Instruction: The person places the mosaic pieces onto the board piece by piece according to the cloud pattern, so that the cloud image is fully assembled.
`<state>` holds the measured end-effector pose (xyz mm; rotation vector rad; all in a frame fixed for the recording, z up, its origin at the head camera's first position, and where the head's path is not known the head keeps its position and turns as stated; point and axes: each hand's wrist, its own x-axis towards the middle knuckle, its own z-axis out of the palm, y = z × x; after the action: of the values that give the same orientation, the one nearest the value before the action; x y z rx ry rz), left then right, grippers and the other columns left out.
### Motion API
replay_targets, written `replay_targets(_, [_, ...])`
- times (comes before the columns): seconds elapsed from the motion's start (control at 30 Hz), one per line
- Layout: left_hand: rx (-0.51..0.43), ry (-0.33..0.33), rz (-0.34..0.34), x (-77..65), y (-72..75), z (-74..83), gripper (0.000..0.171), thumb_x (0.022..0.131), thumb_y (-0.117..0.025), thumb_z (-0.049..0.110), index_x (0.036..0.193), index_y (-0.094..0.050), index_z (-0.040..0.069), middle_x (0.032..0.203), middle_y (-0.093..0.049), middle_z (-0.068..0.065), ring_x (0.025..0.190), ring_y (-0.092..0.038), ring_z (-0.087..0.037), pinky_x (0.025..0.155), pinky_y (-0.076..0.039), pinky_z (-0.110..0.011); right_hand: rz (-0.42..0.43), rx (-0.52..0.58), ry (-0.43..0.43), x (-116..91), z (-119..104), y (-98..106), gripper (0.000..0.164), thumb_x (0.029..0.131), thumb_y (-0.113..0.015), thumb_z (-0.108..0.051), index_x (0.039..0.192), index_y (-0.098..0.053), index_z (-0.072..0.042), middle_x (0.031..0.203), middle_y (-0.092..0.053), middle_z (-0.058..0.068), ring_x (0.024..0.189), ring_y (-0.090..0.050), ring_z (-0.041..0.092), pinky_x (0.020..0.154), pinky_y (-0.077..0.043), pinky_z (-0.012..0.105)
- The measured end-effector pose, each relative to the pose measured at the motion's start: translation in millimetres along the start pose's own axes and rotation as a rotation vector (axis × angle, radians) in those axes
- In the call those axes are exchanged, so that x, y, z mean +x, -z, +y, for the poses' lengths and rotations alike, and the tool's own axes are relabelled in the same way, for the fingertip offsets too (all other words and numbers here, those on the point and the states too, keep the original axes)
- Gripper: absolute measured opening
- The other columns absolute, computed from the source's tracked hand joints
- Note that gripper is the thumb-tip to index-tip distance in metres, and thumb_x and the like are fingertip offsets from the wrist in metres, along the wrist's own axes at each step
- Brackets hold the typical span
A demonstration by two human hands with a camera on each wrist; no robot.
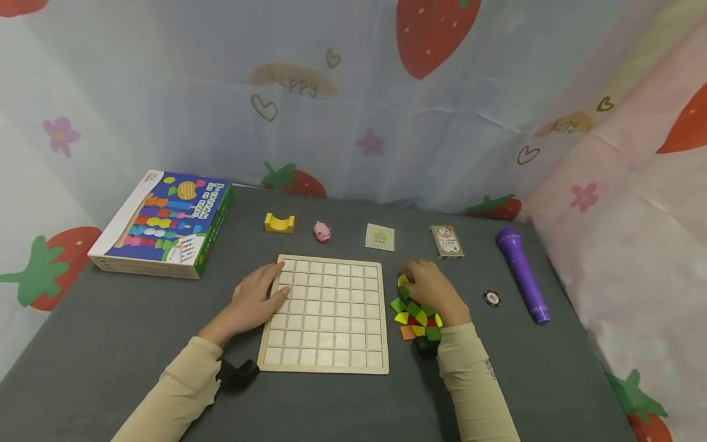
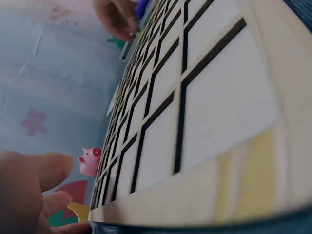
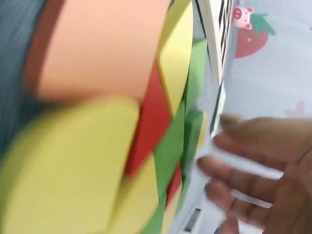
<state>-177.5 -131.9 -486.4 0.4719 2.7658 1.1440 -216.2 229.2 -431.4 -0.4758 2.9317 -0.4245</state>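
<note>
A pale wooden board (image 1: pixel 328 322) with a grid of square cells lies in front of me. My left hand (image 1: pixel 251 301) rests at its left edge, fingers spread and the thumb over the nearest cells. To the right of the board is a loose heap of flat coloured blocks, among them an orange square (image 1: pixel 407 332), a green block (image 1: pixel 433 334) and a yellow rounded piece (image 1: pixel 401 318). Over the far end of this heap is my right hand (image 1: pixel 433 288), fingertips down by the blocks. In the right wrist view its fingers (image 3: pixel 243 180) are loosely bent, with nothing between them.
Behind the board stand a yellow arch block (image 1: pixel 279 224), a pink pig figure (image 1: pixel 322 232), a small square packet (image 1: pixel 380 237) and a card box (image 1: pixel 447 242). A game box (image 1: pixel 166 224) lies back left. At right are a poker chip (image 1: pixel 492 298) and a purple microphone (image 1: pixel 523 275).
</note>
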Motion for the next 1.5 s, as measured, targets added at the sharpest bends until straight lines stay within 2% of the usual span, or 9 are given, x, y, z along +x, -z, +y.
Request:
replay_targets(0.07, [0.027,-0.03,0.04,-2.6,-7.0,-3.9,0.058,0.101,-0.045,0.039,0.149,-0.034,0.009,0.151,-0.027,-0.024,0.141,-0.017,-0.046,0.108,-0.011,-0.068,-0.021,-0.008,-0.043,2.4,1.2,-4.8,0.026,0.092,-0.064,-0.013,0.115,-0.062,0.0,0.1,-0.06,0.014,0.091,-0.056,0.028,0.076,-0.05,0.041])
replay_targets(0.17, [0.12,-0.083,0.095,-7.5,-15.9,-11.1,0.052,0.1,-0.047,0.038,0.145,-0.042,0.011,0.151,-0.029,-0.021,0.142,-0.017,-0.044,0.109,-0.011,-0.066,-0.039,-0.006,-0.09,6.2,0.9,-9.9,0.029,0.093,-0.063,-0.017,0.118,-0.061,-0.002,0.107,-0.059,0.015,0.102,-0.056,0.032,0.083,-0.051,0.044])
replay_targets(0.3, [0.252,-0.12,0.161,-12.6,-23.5,-17.9,0.051,0.099,-0.048,0.041,0.144,-0.045,0.016,0.153,-0.03,-0.017,0.143,-0.02,-0.039,0.112,-0.013,-0.062,-0.046,0.019,-0.117,12.4,-1.4,-11.9,0.028,0.094,-0.063,-0.018,0.117,-0.06,-0.002,0.111,-0.059,0.016,0.106,-0.054,0.033,0.085,-0.05,0.045])
replay_targets(0.47, [0.267,-0.123,0.187,-14.2,-24.9,-17.8,0.05,0.099,-0.047,0.043,0.143,-0.047,0.018,0.152,-0.032,-0.016,0.143,-0.022,-0.037,0.114,-0.013,-0.059,-0.036,0.034,-0.16,18.1,-1.9,-12.1,0.026,0.093,-0.064,-0.022,0.111,-0.06,-0.002,0.104,-0.06,0.013,0.092,-0.057,0.027,0.077,-0.051,0.041])
replay_targets(0.6, [0.254,-0.127,0.196,-14.6,-25.2,-17.8,0.049,0.099,-0.048,0.042,0.141,-0.049,0.018,0.151,-0.035,-0.016,0.143,-0.024,-0.036,0.115,-0.013,-0.058,-0.021,0.055,-0.168,18.8,0.8,-13.2,0.028,0.093,-0.064,-0.026,0.106,-0.059,-0.002,0.097,-0.058,0.012,0.081,-0.054,0.024,0.07,-0.049,0.038])
replay_targets(0.87, [0.249,-0.128,0.205,-16.3,-23.7,-19.3,0.047,0.098,-0.051,0.04,0.14,-0.05,0.017,0.151,-0.035,-0.016,0.143,-0.024,-0.036,0.114,-0.014,-0.058,-0.029,0.092,-0.08,18.0,5.8,-16.2,0.029,0.092,-0.066,-0.017,0.116,-0.06,-0.002,0.111,-0.054,0.014,0.102,-0.057,0.028,0.086,-0.052,0.041])
replay_targets(1.17, [0.244,-0.13,0.208,-16.9,-23.9,-18.8,0.047,0.098,-0.052,0.039,0.14,-0.051,0.017,0.15,-0.037,-0.017,0.142,-0.025,-0.036,0.114,-0.015,-0.058,0.005,-0.007,-0.053,18.3,1.5,-10.5,0.024,0.092,-0.066,-0.021,0.109,-0.064,-0.003,0.106,-0.057,0.012,0.097,-0.057,0.027,0.082,-0.053,0.041])
replay_targets(1.27, [0.239,-0.14,0.206,-17.2,-25.7,-18.0,0.047,0.098,-0.052,0.039,0.139,-0.051,0.018,0.15,-0.037,-0.016,0.142,-0.026,-0.036,0.114,-0.015,-0.058,0.032,-0.016,-0.028,15.4,-7.4,-6.4,0.023,0.091,-0.067,-0.02,0.106,-0.064,-0.003,0.103,-0.058,0.011,0.093,-0.058,0.025,0.079,-0.053,0.039])
replay_targets(1.5, [0.236,-0.141,0.228,-18.1,-25.3,-19.1,0.046,0.098,-0.053,0.038,0.139,-0.052,0.018,0.15,-0.038,-0.016,0.142,-0.026,-0.035,0.114,-0.015,-0.057,0.04,0.0,0.156,26.6,-53.1,-5.3,0.023,0.09,-0.068,-0.018,0.108,-0.065,-0.004,0.101,-0.059,0.007,0.091,-0.06,0.021,0.078,-0.054,0.035])
